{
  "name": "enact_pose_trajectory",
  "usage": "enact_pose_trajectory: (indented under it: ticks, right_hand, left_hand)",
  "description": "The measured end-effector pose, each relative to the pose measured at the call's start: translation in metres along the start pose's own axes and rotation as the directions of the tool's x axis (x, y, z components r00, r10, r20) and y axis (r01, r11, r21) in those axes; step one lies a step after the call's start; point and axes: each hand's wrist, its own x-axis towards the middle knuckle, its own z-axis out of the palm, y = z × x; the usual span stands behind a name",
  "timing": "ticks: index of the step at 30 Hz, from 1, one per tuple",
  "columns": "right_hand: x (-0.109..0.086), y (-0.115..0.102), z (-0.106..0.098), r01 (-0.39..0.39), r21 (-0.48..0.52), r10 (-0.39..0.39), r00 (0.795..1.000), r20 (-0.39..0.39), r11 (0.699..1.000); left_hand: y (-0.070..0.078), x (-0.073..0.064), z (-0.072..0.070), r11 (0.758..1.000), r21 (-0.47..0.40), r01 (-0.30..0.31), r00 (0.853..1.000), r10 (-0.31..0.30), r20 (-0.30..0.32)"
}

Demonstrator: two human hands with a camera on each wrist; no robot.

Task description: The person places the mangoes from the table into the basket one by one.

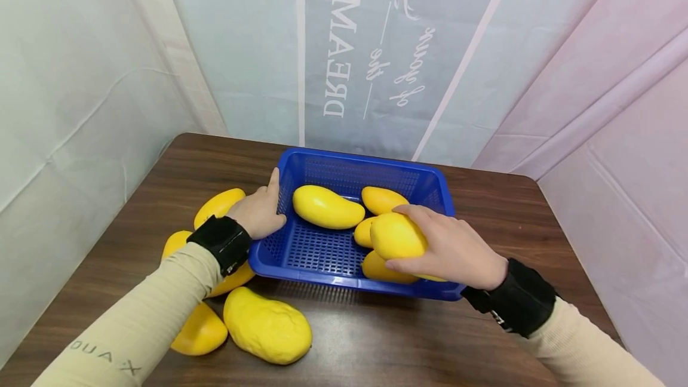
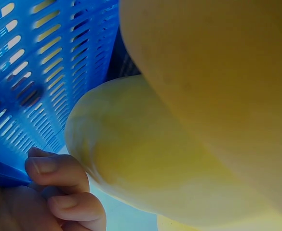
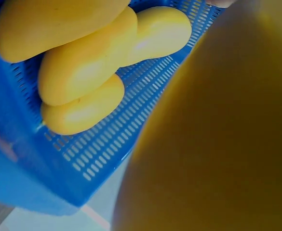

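I see the right hand's [image 1: 451, 246] grip grasping a plump yellow mango [image 1: 398, 236] from its right side, probably to leave the underside free above the smooth yellow mangoes [image 1: 328, 206] inside the slotted blue plastic basket [image 1: 338, 281]. The left hand [image 1: 260, 211] holds the basket's left rim, seemingly to steady it, while loose yellow mangoes [image 1: 269, 326] lie outside on the brown wood-grain desk [image 1: 408, 345].

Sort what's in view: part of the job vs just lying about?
Job:
- right hand, holding a mango
- left hand, at the basket's rim
- mangoes in the basket
- mangoes on the table, probably

Just there:
- table
- printed cloth
- wristbands
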Motion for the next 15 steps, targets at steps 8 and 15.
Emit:
enact_pose_trajectory:
  ticks: [8,15]
  right_hand:
    - [0.016,-0.008,0.005,-0.001,0.020,0.001,1.000,-0.006,1.000]
    - [0.030,-0.013,0.008,0.030,0.053,-0.030,1.000,0.003,0.998]
  left_hand:
    - [0.000,0.000,0.000,1.000,-0.002,-0.002,1.000,0.002,-0.007]
    - [0.000,0.000,0.000,1.000,0.004,0.001,1.000,-0.001,-0.003]
